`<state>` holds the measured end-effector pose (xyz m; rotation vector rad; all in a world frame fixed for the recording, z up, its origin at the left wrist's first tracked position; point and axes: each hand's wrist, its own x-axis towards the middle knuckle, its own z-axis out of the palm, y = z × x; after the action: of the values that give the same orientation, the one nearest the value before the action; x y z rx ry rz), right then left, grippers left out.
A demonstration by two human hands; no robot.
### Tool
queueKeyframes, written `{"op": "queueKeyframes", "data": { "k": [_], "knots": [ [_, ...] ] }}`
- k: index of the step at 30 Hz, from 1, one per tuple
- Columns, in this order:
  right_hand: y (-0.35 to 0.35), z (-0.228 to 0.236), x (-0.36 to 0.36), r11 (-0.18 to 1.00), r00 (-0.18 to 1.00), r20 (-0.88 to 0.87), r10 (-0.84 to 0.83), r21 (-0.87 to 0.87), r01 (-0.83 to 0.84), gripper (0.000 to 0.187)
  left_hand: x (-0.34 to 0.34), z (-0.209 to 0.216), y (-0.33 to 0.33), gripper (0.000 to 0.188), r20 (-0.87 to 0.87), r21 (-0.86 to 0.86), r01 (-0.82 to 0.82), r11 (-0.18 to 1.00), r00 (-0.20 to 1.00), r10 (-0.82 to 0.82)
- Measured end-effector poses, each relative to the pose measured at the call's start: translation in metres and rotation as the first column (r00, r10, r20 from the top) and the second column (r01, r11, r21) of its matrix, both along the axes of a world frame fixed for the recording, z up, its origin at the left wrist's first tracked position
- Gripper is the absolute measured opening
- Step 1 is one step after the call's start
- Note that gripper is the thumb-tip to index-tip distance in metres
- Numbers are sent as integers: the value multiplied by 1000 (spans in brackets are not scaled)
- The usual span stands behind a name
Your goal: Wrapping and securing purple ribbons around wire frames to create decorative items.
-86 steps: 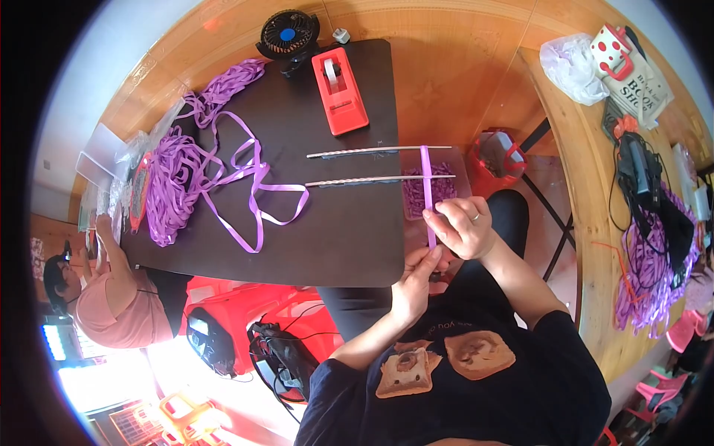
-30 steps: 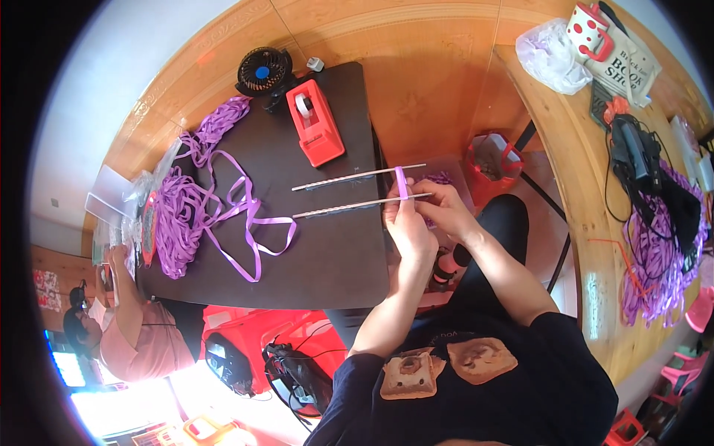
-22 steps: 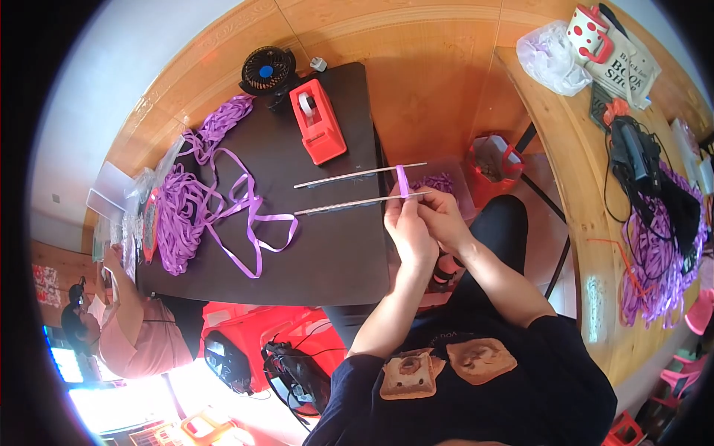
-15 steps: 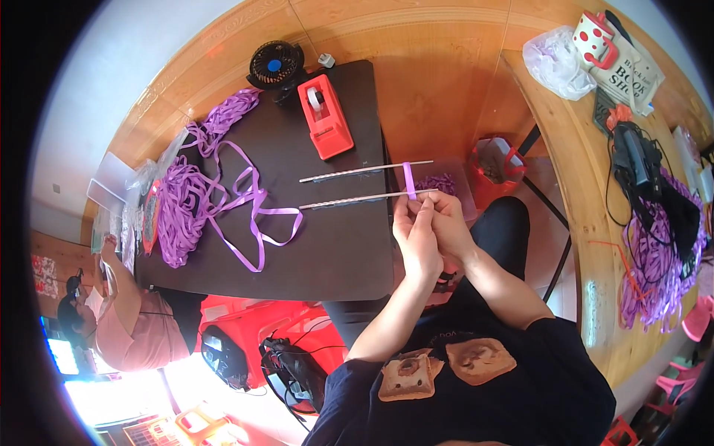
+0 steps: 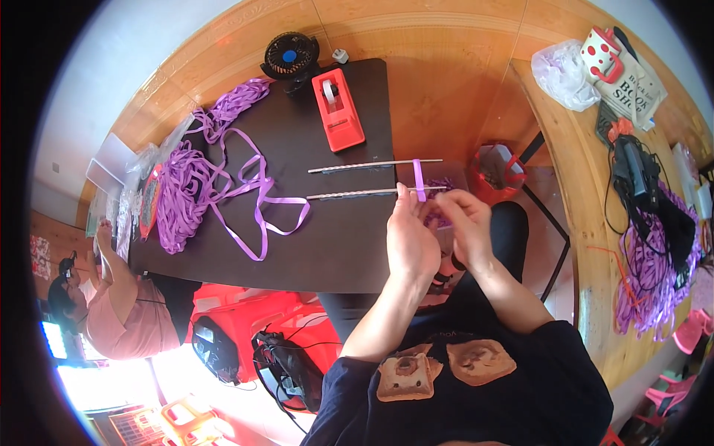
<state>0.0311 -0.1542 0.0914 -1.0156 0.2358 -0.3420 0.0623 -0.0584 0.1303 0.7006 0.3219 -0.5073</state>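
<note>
Purple ribbon band (image 5: 419, 181) sits centre-right of frame, laid across the upper rod (image 5: 416, 161) and the lower rod (image 5: 357, 195) near their right ends, past the table (image 5: 327, 253) edge. Whether it goes fully round both: can't tell.

Left hand (image 5: 411, 241) just below the lower rod, partly open, fingers up, a fingertip at the rod just left of the band; can't tell if it grips anything. Right hand (image 5: 470, 227) at the band's lower right, fingers bent, thumb and index close together; too small and blurred to tell if ribbon is between them.

Handling, judged by look: ribbon very light, limp, thin, smooth, likely slippery; hard to break but easily creased or twisted. Best hold is a flat fingertip pinch on the band's lower end, just under the lower rod. Rods look stiff but thin, likely to flex at the overhanging ends; steady them close to the table edge.

Loose ribbon (image 5: 260, 201) at centre-left, running to a tangled pile (image 5: 182, 197); probably snags if tugged.
</note>
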Motion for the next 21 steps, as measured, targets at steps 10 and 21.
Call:
{"op": "queueKeyframes", "data": {
  "k": [10, 21],
  "knots": [
    [-42, 67, 80, 857, 988, 55, 146, -505, -98, 19, 12, 29, 22, 82, -78, -306, 224, 925, 963, -258],
    [35, 88, 196, 840, 939, -239, 246, -430, -330, 25, 17, 18, 27, 90, -26, -330, 269, 905, 956, -294]
  ]
}}
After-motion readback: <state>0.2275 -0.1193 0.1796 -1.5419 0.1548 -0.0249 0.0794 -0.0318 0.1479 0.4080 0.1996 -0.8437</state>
